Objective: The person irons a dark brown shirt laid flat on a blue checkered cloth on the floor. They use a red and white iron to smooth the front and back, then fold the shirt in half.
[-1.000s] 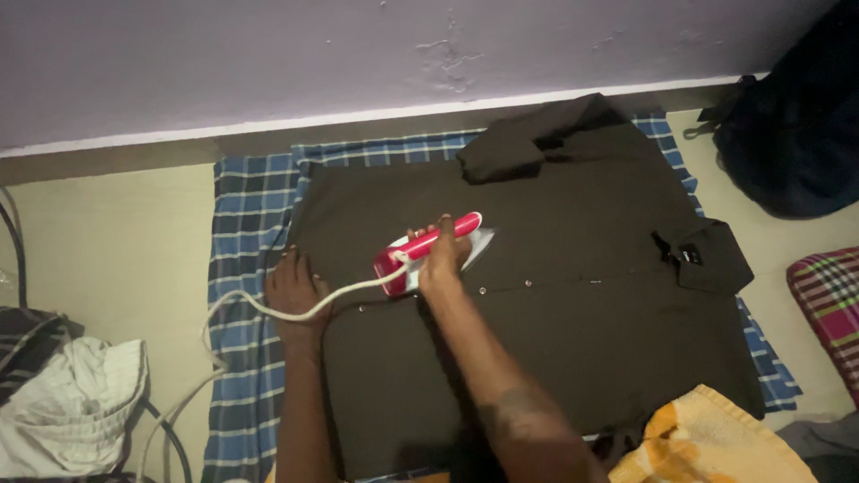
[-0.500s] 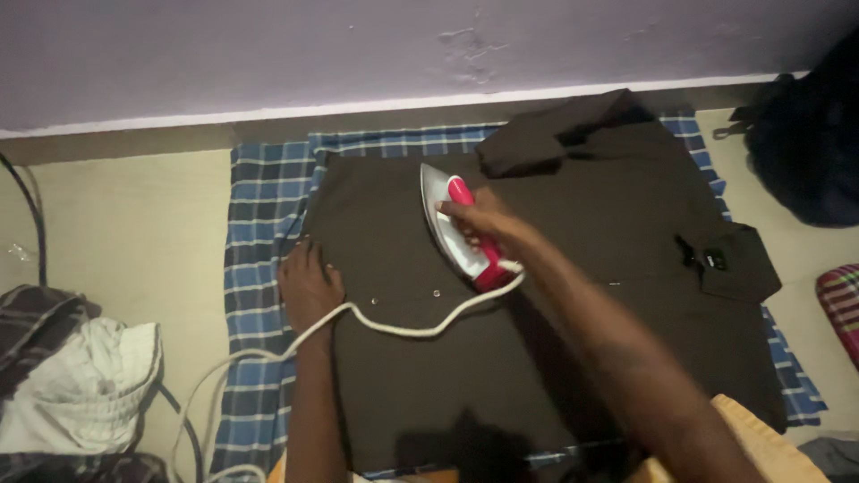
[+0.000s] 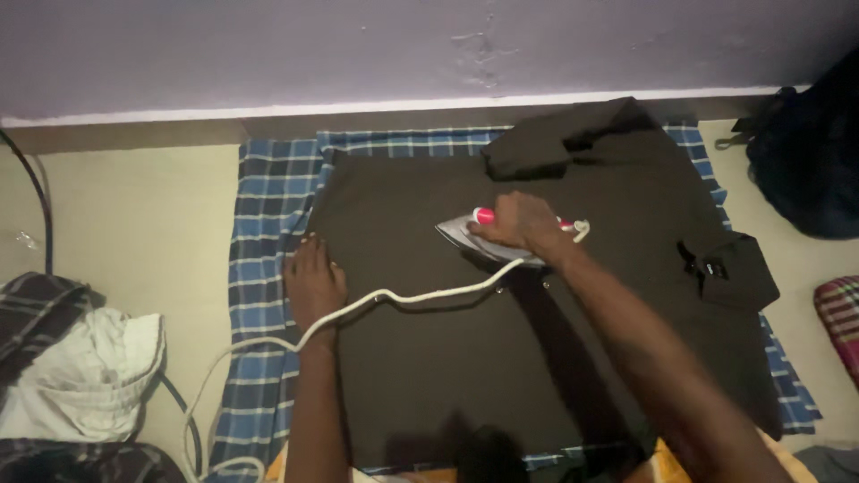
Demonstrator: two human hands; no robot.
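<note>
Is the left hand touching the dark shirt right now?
Touching. The head view shows the left hand pressed flat on the dark shirt's left edge, fingers spread, no gap.

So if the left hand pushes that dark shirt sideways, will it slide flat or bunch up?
Probably bunch: the shirt is soft cloth, with its sleeve folded limp on top. It lies on a checked cloth, so likely drags rather than glides. The iron under the right hand would likely pin it there.

Your right hand [image 3: 523,224] grips an iron [image 3: 488,234] with a glossy red plastic handle and a smooth, shiny grey body. Its cord [image 3: 394,297] looks like matt white braided fabric. The shirt [image 3: 537,295] is matt dark cloth; the checked sheet [image 3: 264,233] under it is woven cotton; the floor [image 3: 134,224] is smooth
</note>
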